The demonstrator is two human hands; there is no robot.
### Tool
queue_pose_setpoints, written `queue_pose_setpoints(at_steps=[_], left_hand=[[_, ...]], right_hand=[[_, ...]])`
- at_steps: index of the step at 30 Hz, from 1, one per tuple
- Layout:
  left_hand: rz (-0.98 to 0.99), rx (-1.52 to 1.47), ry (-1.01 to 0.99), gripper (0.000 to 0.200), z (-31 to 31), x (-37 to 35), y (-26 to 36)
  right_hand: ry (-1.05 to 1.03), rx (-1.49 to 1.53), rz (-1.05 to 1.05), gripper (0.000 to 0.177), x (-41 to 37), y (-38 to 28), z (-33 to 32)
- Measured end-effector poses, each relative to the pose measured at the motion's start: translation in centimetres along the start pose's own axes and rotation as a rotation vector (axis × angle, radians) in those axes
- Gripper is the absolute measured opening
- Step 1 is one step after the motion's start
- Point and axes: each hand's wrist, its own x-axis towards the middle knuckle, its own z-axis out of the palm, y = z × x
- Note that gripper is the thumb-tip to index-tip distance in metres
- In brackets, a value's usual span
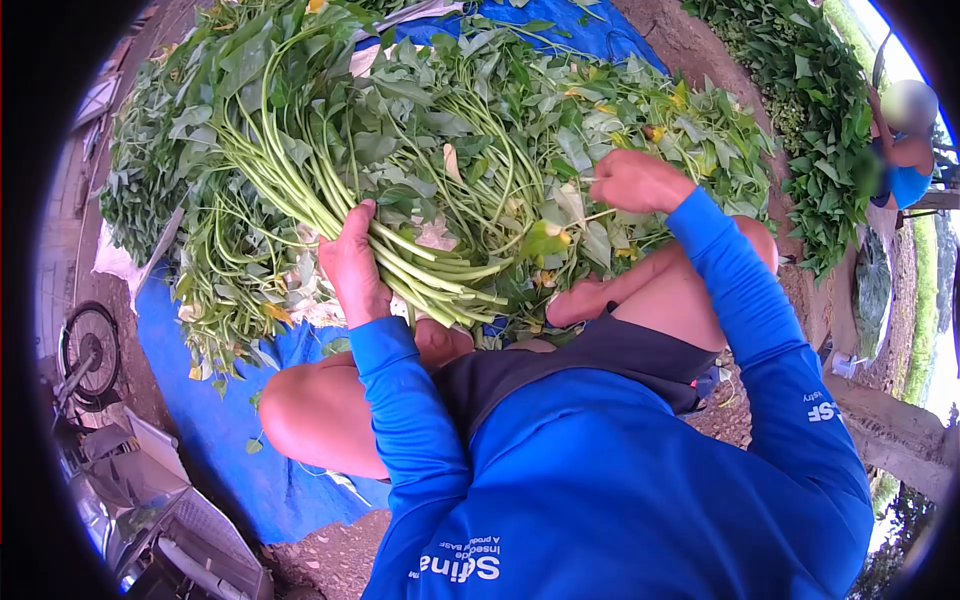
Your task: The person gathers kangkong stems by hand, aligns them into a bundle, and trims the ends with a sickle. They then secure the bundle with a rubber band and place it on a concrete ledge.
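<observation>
My left hand (pixel 352 262) is closed around a thick bunch of water spinach (pixel 290 180). Its pale cut stem ends (pixel 440 280) point toward my lap, and the leaves fan out to the upper left. Over the loose greens to the right, my right hand (pixel 642 182) has its fingers curled together. A thin stem passes just below those fingertips, but I cannot make out whether they grip it. Beneath both hands spreads a broad heap of leafy stems (pixel 490 170), with some yellowed leaves (pixel 545 238) mixed in.
A blue tarp (pixel 215 420) lies under the heap. My bare knees border it on both sides. More greens (pixel 810 110) are piled at the upper right, where another person (pixel 905 150) is. A wheel (pixel 90 350) and a metal-framed vehicle part (pixel 190 540) stand at the left.
</observation>
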Motion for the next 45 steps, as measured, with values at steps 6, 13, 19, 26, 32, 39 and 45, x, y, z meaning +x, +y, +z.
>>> queue_pose_setpoints(at_steps=[6, 13, 19, 26, 32, 39, 45], left_hand=[[-0.091, -0.051, 0.013, 0.022, 0.3, 0.7, 0.0], [-0.363, -0.178, -0.116, 0.032, 0.6, 0.7, -4.0], [-0.470, -0.198, -0.093, 0.033, -1.3, 2.4, -10.2], [-0.472, -0.173, -0.092, 0.028, 0.3, 2.4, -10.3], [-0.421, -0.177, -0.142, 0.038, 2.4, 1.6, -10.2], [-0.485, -0.263, -0.236, 0.040, 3.0, 1.0, -13.4], [-0.683, -0.408, -0.330, 0.038, 1.3, 0.8, -17.3]], right_hand=[[0.317, 0.176, 0.139, 0.042, 6.7, 7.0, 4.0], [0.524, 0.557, 0.302, 0.031, 20.7, -1.3, 16.4], [0.670, 0.965, 0.112, 0.031, 19.8, 0.3, 11.8], [0.675, 1.108, -0.039, 0.026, 9.3, -1.1, -4.5], [0.977, 0.897, -0.261, 0.032, 5.0, -4.2, -8.1], [0.933, 0.389, -0.466, 0.031, 4.3, -9.5, 3.0], [0.508, 0.384, -0.292, 0.035, 4.2, -9.5, 15.6]])
